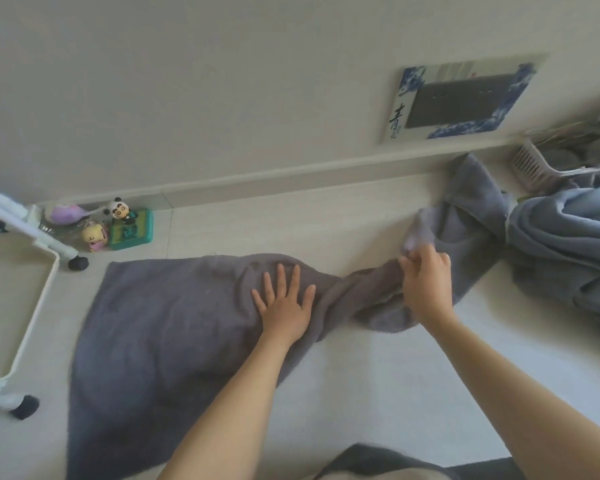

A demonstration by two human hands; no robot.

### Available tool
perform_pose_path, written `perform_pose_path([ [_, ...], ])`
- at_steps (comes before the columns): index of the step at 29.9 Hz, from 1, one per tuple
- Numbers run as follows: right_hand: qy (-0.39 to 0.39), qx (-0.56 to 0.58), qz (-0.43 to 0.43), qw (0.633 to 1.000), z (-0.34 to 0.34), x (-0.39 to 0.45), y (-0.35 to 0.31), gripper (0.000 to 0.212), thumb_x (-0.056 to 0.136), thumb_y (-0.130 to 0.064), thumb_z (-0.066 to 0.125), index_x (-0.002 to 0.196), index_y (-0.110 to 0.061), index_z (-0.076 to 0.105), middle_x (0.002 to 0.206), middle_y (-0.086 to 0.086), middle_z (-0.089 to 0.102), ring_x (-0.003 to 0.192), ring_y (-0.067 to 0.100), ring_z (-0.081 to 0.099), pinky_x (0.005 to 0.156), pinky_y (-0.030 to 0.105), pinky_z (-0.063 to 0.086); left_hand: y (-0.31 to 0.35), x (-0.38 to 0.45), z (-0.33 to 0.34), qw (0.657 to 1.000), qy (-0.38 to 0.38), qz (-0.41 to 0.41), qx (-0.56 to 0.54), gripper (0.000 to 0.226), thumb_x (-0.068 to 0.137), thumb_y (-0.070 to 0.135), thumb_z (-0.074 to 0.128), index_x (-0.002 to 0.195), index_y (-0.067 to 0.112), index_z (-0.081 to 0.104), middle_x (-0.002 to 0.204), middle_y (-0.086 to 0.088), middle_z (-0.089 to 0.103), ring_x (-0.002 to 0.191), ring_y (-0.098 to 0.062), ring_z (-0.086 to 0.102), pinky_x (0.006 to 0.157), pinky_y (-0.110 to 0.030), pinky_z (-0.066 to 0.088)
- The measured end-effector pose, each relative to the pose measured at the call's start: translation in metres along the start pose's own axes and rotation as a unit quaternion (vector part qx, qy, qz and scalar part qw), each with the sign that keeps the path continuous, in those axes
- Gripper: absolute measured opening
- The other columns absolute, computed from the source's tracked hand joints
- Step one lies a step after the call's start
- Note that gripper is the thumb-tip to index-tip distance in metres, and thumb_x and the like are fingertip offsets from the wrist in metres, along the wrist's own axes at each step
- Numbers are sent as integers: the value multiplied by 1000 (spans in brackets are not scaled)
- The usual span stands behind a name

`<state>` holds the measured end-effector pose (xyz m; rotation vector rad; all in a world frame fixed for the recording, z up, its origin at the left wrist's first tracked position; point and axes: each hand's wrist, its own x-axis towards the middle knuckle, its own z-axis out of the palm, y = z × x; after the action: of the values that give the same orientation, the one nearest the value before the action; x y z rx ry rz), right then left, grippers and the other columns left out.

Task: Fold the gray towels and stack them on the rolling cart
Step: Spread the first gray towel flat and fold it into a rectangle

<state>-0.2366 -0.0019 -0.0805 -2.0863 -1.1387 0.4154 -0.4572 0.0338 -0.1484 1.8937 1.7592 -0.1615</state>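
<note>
A large gray towel [160, 327] lies spread on the pale floor, flat on its left side and bunched toward the right. My left hand [284, 303] presses flat on the towel's middle with fingers spread. My right hand [425, 282] grips the bunched right end of the towel, lifting a fold of it. The white rolling cart [32, 306] stands at the left edge, its tray rim and black casters showing. More gray towels [561, 244] lie heaped at the right.
Small toys and a green box [132, 230] sit by the baseboard near the cart. A pale slatted laundry basket [534, 164] stands at the far right. A blue-and-white framed picture [461, 102] leans on the wall.
</note>
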Motion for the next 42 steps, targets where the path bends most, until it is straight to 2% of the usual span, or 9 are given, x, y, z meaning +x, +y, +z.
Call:
perform_pose_path([
  [7, 1, -216, 5, 976, -18, -74, 74, 18, 77, -5, 70, 72, -5, 53, 72, 19, 59, 70, 38, 51, 62, 37, 35, 9, 7, -5, 999, 36, -23, -7, 66, 95, 59, 10, 151, 28, -5, 158, -6, -16, 145, -27, -16, 113, -59, -8],
  [13, 45, -191, -75, 978, -17, -73, 58, 34, 79, -32, 43, 96, -8, 59, 105, 12, 58, 98, 32, 49, 89, 37, 36, 37, -1, 4, 975, 119, 184, -38, 63, 94, 49, 15, 145, 19, 34, 159, -6, 11, 147, -18, 3, 117, -40, 1],
  [17, -61, -108, -160, 979, -4, -41, 34, 41, 92, -35, 36, 113, -14, 64, 127, 8, 58, 120, 27, 51, 101, 37, 39, 55, -3, 2, 971, 23, 209, -113, 43, 102, 33, 29, 132, 14, 53, 155, -5, 26, 146, -18, 12, 117, -39, -2],
  [20, -205, -66, -96, 972, 6, -13, 20, 36, 99, -36, 37, 128, -27, 55, 136, -4, 53, 126, 18, 47, 103, 30, 34, 59, -7, -7, 962, 4, 139, -236, 42, 103, 27, 30, 132, 5, 50, 147, -6, 40, 143, -15, 19, 115, -31, -5],
  [23, -340, -180, -72, 920, 20, 7, 17, 36, 99, -41, 34, 130, -34, 51, 133, -3, 54, 125, 24, 42, 101, 37, 27, 62, -5, -13, 960, -32, 132, -244, 46, 104, 24, 20, 121, 6, 60, 135, -3, 52, 138, -16, 28, 117, -35, -2],
  [30, -423, -39, -9, 905, 7, 28, 9, 18, 93, -38, 54, 95, -23, 64, 92, -7, 61, 92, 11, 54, 80, 23, 34, 58, 10, -13, 967, -112, 110, -199, 50, 104, 30, 8, 146, 17, 32, 157, 3, 20, 145, -10, 2, 112, -28, -14],
  [35, -443, -223, -118, 861, -26, 34, 5, 51, 87, -60, 47, 66, -14, 57, 64, 0, 54, 65, 18, 49, 71, 32, 41, 50, 16, -19, 971, -104, 129, -170, 48, 104, 32, 20, 147, 15, 29, 157, -2, 19, 146, -17, 6, 114, -27, -8],
  [38, -401, -284, -181, 852, -44, 28, 8, 61, 83, -65, 47, 65, -9, 61, 72, 1, 57, 75, 20, 50, 77, 35, 47, 46, 21, -21, 978, -98, 129, -133, 47, 104, 28, 18, 148, 15, 27, 158, -3, 15, 146, -17, 4, 115, -31, -8],
  [42, -348, -155, -248, 891, -76, 2, 5, 42, 85, -48, 61, 64, -12, 64, 81, -12, 60, 95, -7, 44, 93, 19, 37, 44, 29, -13, 986, -90, 141, -27, 47, 104, 14, 11, 150, 17, 19, 160, -3, 3, 147, -18, -3, 117, -45, -6],
])
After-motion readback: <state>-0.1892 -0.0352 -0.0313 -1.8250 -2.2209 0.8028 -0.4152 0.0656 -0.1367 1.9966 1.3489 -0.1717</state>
